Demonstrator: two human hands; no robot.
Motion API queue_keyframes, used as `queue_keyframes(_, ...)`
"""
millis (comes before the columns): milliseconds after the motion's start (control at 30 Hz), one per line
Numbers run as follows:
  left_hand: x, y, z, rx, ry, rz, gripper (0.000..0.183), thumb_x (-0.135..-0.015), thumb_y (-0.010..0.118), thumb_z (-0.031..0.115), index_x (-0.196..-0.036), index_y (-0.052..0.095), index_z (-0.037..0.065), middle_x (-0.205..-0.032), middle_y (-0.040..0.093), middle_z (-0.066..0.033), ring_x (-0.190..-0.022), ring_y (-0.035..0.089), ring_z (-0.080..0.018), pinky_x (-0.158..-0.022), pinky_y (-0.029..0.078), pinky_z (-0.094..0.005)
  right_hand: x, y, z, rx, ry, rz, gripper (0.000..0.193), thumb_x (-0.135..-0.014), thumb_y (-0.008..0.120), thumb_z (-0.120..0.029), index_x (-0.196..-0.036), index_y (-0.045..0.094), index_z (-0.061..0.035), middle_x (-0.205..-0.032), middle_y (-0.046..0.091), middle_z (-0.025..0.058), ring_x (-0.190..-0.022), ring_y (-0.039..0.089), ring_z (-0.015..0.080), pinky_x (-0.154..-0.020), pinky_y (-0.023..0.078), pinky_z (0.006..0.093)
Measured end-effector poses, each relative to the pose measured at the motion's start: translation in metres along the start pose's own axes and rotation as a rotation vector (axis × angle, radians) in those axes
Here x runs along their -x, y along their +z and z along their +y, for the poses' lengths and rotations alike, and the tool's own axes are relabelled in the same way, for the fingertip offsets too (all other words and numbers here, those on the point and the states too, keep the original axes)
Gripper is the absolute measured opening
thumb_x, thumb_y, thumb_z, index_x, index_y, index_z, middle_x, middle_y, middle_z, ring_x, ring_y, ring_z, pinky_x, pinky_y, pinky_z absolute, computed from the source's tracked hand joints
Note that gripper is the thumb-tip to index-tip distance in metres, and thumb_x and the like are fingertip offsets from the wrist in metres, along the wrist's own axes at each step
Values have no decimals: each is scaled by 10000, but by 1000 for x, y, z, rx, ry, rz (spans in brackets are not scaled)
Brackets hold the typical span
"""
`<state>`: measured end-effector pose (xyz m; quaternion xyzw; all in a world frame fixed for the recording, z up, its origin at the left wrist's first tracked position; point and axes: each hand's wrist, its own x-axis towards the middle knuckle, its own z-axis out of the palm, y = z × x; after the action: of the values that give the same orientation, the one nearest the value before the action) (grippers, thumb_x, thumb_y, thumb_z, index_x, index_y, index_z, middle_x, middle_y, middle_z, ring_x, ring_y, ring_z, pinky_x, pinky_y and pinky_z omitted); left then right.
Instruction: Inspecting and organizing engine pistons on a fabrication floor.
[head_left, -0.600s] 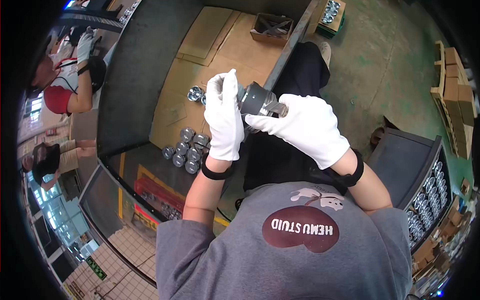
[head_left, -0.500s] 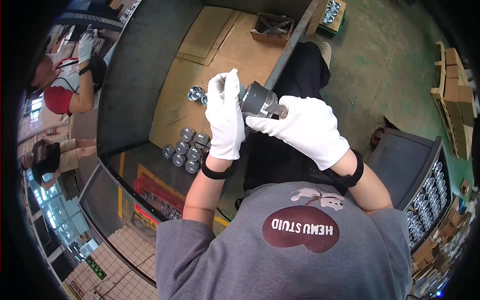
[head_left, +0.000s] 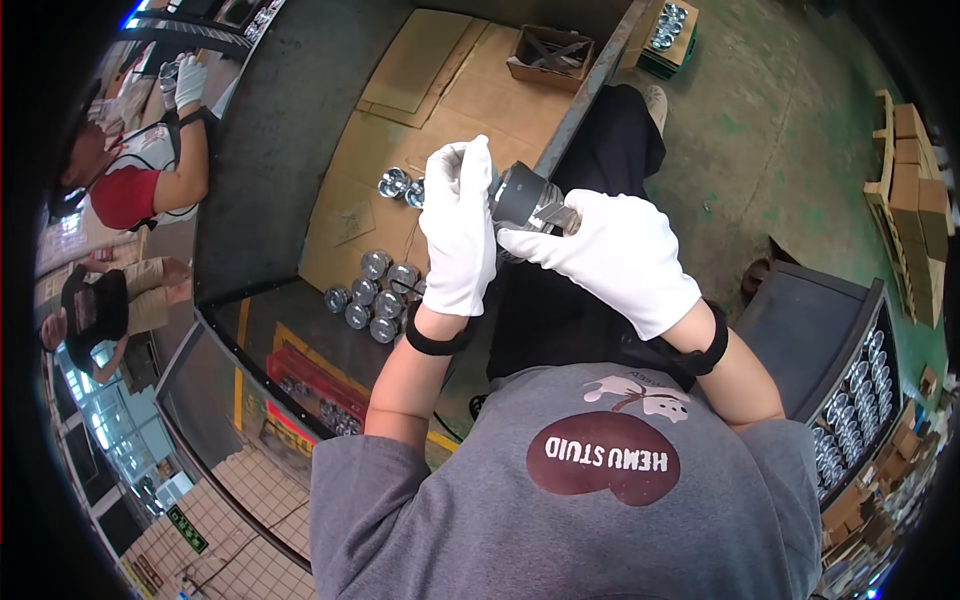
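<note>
Nearest is the wearer's grey cotton T-shirt (head_left: 470, 540), and beyond it a dark grey cylindrical part with a ridged silvery end (head_left: 520, 196), held up between two white-gloved hands. At its left end, the left hand (head_left: 458, 235) has its fingers bent close around it, the contact itself hidden. At its right end, the right hand (head_left: 625, 258) has thumb and fingers closed in on the ridged end; a narrow flat metal strip (head_left: 556, 214) shows there, and I cannot tell whether it is separate.

The cylinder is in hand, not yet set down. Left of it and nearer the wearer, a close group of round shiny metal pieces (head_left: 376, 292) sits on the walled dark metal table (head_left: 270, 160); directly left of it lie a few loose shiny metal pieces (head_left: 394, 182). Whether either lot is finished or waiting does not show, so what remains cannot be counted.

Beyond the cylinder, toward the table's far end, stands an open brown cardboard box (head_left: 540, 76) with dark strips inside. Well right of the cylinder are rows of shiny metal parts (head_left: 858, 405); farther right, stacked brown cartons (head_left: 918, 195). Far left of it, a co-worker in a red sleeve (head_left: 125, 197) raises a gloved hand.
</note>
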<state>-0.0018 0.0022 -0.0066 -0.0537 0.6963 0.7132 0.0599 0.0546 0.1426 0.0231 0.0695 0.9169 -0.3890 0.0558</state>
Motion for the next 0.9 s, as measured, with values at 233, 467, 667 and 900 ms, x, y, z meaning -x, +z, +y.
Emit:
queue_keyframes(233, 0, 2, 1, -55, 30, 12, 242, -961, 580, 262, -1026, 531, 34, -796, 496, 25, -692, 431, -30, -612, 382, -193, 0, 5, 6, 21, -53, 59, 516, -719, 725, -580, -711, 677, -66, -596, 624, 112, -557, 644, 267, -529, 503, 323)
queue_keyframes(467, 0, 2, 0, -52, 28, 17, 242, -962, 577, 264, -1018, 535, 33, -805, 507, 22, -696, 442, -31, -617, 389, -193, 0, 6, 6, 49, -72, 83, 506, -718, 735, -570, -702, 673, -68, -590, 620, 113, -549, 640, 266, -518, 497, 326)
queue_keyframes(667, 0, 0, -2, -70, 62, 25, 240, -963, 574, 269, -1014, 536, 37, -822, 530, 19, -720, 461, -30, -636, 405, -193, 1, 8, 5, 54, -101, 101, 524, -719, 731, -578, -655, 645, -66, -567, 603, 112, -534, 632, 274, -496, 488, 333)
queue_keyframes(900, 3, 0, 1, -82, 72, 42, 246, -965, 570, 272, -1010, 539, 33, -826, 537, 13, -730, 473, -33, -647, 417, -197, 3, 6, 3, 36, -72, 98, 522, -719, 732, -575, -662, 648, -63, -584, 612, 117, -545, 637, 277, -508, 493, 335)
